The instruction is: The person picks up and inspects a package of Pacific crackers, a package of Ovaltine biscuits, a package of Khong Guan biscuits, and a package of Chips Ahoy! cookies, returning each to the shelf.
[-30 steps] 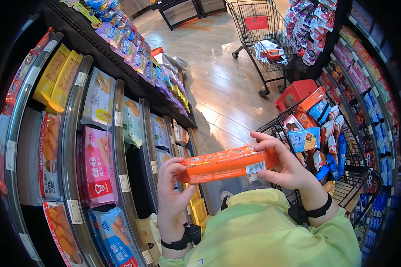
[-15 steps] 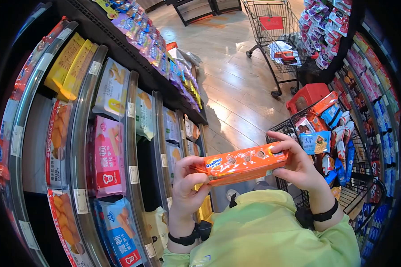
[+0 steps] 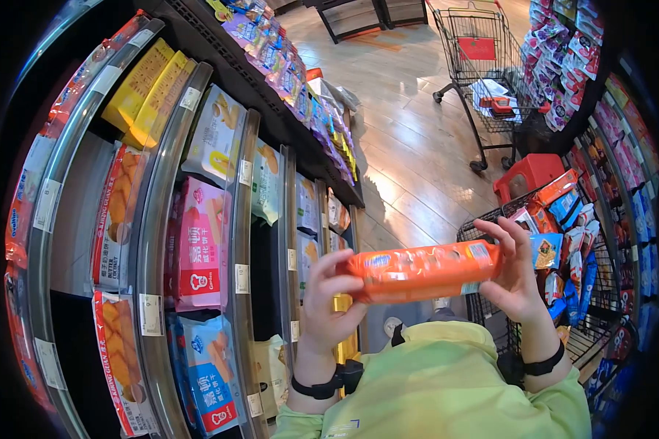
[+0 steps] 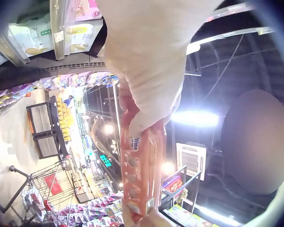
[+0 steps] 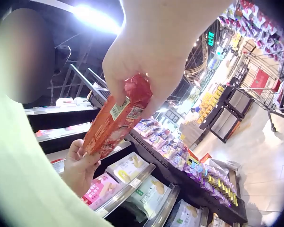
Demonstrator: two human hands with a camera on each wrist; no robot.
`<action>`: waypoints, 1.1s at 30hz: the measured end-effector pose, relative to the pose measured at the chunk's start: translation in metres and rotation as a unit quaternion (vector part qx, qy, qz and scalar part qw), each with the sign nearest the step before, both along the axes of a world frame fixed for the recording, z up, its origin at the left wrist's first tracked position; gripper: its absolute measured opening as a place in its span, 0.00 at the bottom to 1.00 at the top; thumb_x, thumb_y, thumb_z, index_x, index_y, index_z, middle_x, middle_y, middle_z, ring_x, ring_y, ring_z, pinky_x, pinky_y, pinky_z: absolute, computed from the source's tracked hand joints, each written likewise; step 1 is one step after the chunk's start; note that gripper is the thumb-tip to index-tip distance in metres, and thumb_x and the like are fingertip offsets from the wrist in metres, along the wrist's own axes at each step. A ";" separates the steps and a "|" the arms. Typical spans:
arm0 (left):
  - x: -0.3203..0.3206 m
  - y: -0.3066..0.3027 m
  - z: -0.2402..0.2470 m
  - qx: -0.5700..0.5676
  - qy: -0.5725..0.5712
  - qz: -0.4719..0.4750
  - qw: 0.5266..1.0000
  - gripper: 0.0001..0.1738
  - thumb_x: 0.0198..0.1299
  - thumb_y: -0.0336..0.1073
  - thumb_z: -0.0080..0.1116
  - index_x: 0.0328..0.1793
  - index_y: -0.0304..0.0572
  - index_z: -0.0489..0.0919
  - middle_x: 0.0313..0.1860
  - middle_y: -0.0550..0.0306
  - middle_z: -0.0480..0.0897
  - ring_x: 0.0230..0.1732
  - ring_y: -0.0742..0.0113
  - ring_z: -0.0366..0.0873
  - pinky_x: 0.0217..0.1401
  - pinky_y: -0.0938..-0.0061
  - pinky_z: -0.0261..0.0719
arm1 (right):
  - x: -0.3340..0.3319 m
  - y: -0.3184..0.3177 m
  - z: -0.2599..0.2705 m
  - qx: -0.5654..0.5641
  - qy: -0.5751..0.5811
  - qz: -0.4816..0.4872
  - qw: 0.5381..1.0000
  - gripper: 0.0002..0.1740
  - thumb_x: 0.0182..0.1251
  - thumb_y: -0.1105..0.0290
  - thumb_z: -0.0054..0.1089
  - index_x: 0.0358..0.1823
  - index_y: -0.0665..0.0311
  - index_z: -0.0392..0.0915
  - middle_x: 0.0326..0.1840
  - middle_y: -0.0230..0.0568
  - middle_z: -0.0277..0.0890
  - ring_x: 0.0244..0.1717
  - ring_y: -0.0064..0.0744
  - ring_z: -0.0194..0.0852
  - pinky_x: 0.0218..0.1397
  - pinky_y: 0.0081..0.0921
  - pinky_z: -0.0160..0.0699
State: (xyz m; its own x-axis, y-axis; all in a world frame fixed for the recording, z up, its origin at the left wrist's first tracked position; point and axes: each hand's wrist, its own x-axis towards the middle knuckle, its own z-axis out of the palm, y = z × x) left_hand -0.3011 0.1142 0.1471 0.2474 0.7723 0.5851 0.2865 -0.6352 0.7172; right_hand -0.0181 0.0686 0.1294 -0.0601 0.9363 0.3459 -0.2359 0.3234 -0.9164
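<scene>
In the head view an orange biscuit packet (image 3: 425,272) with shiny wrapping is held level in front of the green shirt. My left hand (image 3: 331,301) pinches its left end between thumb and fingers. At the other end my right hand (image 3: 518,276) grips it, thumb below and fingers on the far side. In the left wrist view the packet (image 4: 141,170) runs away from the left hand (image 4: 146,61), with round biscuit pictures along it. From the right wrist, a barcode shows on the packet (image 5: 112,124) close to the right hand (image 5: 146,56).
Shelves at left hold pink wafer packs (image 3: 203,245), blue wafer packs (image 3: 206,373) and yellow packs (image 3: 150,95). A black wire cart (image 3: 600,340) full of snack packs stands at right, near a red plastic object (image 3: 529,178). Farther off is another shopping cart (image 3: 483,66).
The packet has been rolled between the hands: its barcode side showed first, then the lettered face, now a glossy, blurred side. The surroundings have shifted right in the head view.
</scene>
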 end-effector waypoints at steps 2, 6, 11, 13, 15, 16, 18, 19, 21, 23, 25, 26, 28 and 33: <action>-0.001 -0.001 -0.008 -0.059 -0.047 -0.016 0.997 0.23 0.48 0.19 0.66 0.50 0.43 0.74 0.56 0.48 0.76 0.52 0.58 0.77 0.57 0.71 0.75 | 0.005 -0.002 0.010 -0.132 0.017 0.011 0.991 0.42 0.59 0.80 0.58 0.74 0.60 0.49 0.72 0.51 0.56 0.59 0.31 0.72 0.50 0.24 0.82; -0.006 0.000 -0.006 -0.293 -0.167 -0.036 0.941 0.15 0.60 0.20 0.56 0.53 0.35 0.74 0.51 0.52 0.79 0.53 0.70 0.76 0.59 0.72 0.75 | 0.006 0.001 0.007 -0.219 0.024 0.104 0.970 0.38 0.59 0.75 0.64 0.70 0.65 0.57 0.60 0.41 0.69 0.57 0.28 0.72 0.47 0.24 0.83; -0.010 0.005 -0.001 -0.331 -0.211 -0.084 0.916 0.22 0.56 0.19 0.54 0.59 0.31 0.73 0.58 0.48 0.77 0.54 0.70 0.76 0.59 0.73 0.74 | 0.002 0.001 0.010 -0.282 0.090 0.085 0.951 0.32 0.61 0.76 0.64 0.66 0.68 0.62 0.55 0.42 0.73 0.44 0.25 0.79 0.42 0.24 0.85; -0.011 0.006 -0.001 -0.321 -0.261 -0.150 0.898 0.30 0.50 0.17 0.54 0.64 0.29 0.72 0.63 0.47 0.74 0.58 0.70 0.74 0.60 0.74 0.72 | 0.008 0.005 0.010 -0.342 0.122 0.086 0.928 0.30 0.62 0.72 0.62 0.65 0.68 0.63 0.49 0.42 0.76 0.36 0.25 0.80 0.35 0.22 0.85; -0.013 0.005 -0.004 -0.322 -0.203 -0.127 0.916 0.31 0.51 0.18 0.55 0.66 0.30 0.71 0.64 0.48 0.74 0.60 0.70 0.73 0.61 0.75 0.71 | 0.008 0.009 0.006 -0.415 0.130 0.053 0.899 0.22 0.68 0.63 0.55 0.58 0.69 0.69 0.32 0.38 0.80 0.13 0.24 0.73 0.16 0.16 0.76; -0.011 0.005 -0.005 -0.315 -0.147 -0.101 0.932 0.32 0.52 0.18 0.57 0.67 0.30 0.69 0.65 0.49 0.74 0.61 0.71 0.72 0.61 0.76 0.71 | 0.011 0.010 0.002 -0.416 0.132 0.047 0.898 0.22 0.68 0.63 0.55 0.58 0.69 0.69 0.32 0.38 0.80 0.13 0.24 0.73 0.16 0.16 0.76; 0.000 0.004 -0.005 -0.322 -0.125 -0.045 0.937 0.27 0.58 0.21 0.57 0.66 0.29 0.72 0.60 0.50 0.78 0.58 0.72 0.75 0.59 0.77 0.73 | 0.018 0.010 -0.004 -0.443 0.154 0.097 0.878 0.18 0.70 0.59 0.54 0.51 0.67 0.73 0.29 0.38 0.79 0.13 0.24 0.74 0.12 0.15 0.70; 0.002 0.004 -0.005 -0.340 -0.132 -0.019 0.931 0.20 0.63 0.25 0.56 0.62 0.30 0.75 0.51 0.56 0.80 0.46 0.77 0.73 0.46 0.82 0.68 | 0.015 0.010 -0.002 -0.459 0.132 0.083 0.875 0.20 0.72 0.55 0.50 0.48 0.66 0.74 0.27 0.38 0.79 0.11 0.23 0.72 0.09 0.13 0.66; 0.009 0.004 -0.002 -0.342 -0.159 0.022 0.926 0.12 0.68 0.33 0.56 0.51 0.31 0.82 0.32 0.66 0.81 0.28 0.85 0.67 0.29 0.88 0.59 | 0.018 0.009 -0.007 -0.481 0.141 0.098 0.860 0.22 0.73 0.52 0.48 0.49 0.66 0.74 0.28 0.39 0.80 0.11 0.23 0.72 0.09 0.13 0.64; 0.004 0.005 -0.003 -0.361 -0.152 0.028 0.920 0.12 0.68 0.31 0.56 0.51 0.29 0.82 0.37 0.60 0.83 0.35 0.79 0.74 0.38 0.84 0.68 | 0.021 0.008 -0.013 -0.502 0.149 0.116 0.844 0.25 0.74 0.49 0.45 0.51 0.66 0.74 0.29 0.40 0.81 0.10 0.23 0.71 0.08 0.13 0.62; 0.001 0.005 -0.007 -0.377 -0.145 0.038 0.914 0.13 0.68 0.30 0.56 0.52 0.27 0.81 0.42 0.53 0.85 0.41 0.74 0.81 0.48 0.80 0.77 | 0.022 0.007 -0.018 -0.496 0.204 0.132 0.834 0.31 0.75 0.44 0.37 0.55 0.66 0.73 0.31 0.46 0.82 0.09 0.23 0.70 0.07 0.11 0.60; -0.001 0.006 -0.009 -0.377 -0.146 0.049 0.913 0.12 0.67 0.31 0.57 0.50 0.27 0.82 0.40 0.54 0.85 0.39 0.75 0.81 0.46 0.81 0.77 | 0.022 0.008 -0.017 -0.495 0.204 0.136 0.834 0.31 0.75 0.44 0.37 0.55 0.66 0.73 0.31 0.46 0.82 0.09 0.23 0.70 0.07 0.11 0.60; -0.001 0.006 -0.011 -0.376 -0.145 0.064 0.913 0.13 0.67 0.32 0.58 0.48 0.26 0.82 0.38 0.55 0.85 0.37 0.77 0.81 0.44 0.82 0.77 | 0.022 0.009 -0.012 -0.454 0.199 0.161 0.853 0.34 0.75 0.41 0.33 0.58 0.66 0.72 0.33 0.53 0.82 0.09 0.23 0.70 0.07 0.10 0.58; 0.004 0.004 -0.008 -0.386 -0.165 0.052 0.906 0.13 0.67 0.33 0.59 0.46 0.27 0.83 0.36 0.57 0.85 0.35 0.78 0.80 0.41 0.83 0.77 | 0.020 0.007 -0.011 -0.452 0.156 0.133 0.868 0.34 0.76 0.42 0.30 0.59 0.64 0.71 0.34 0.57 0.82 0.09 0.24 0.71 0.09 0.09 0.60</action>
State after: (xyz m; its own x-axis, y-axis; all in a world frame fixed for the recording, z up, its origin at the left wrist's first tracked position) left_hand -0.2969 0.1184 0.1389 0.0585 0.9922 -0.1097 0.0048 0.1096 0.9940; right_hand 0.0024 0.0756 0.1179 -0.3515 0.8009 -0.4848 -0.4744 -0.5988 -0.6453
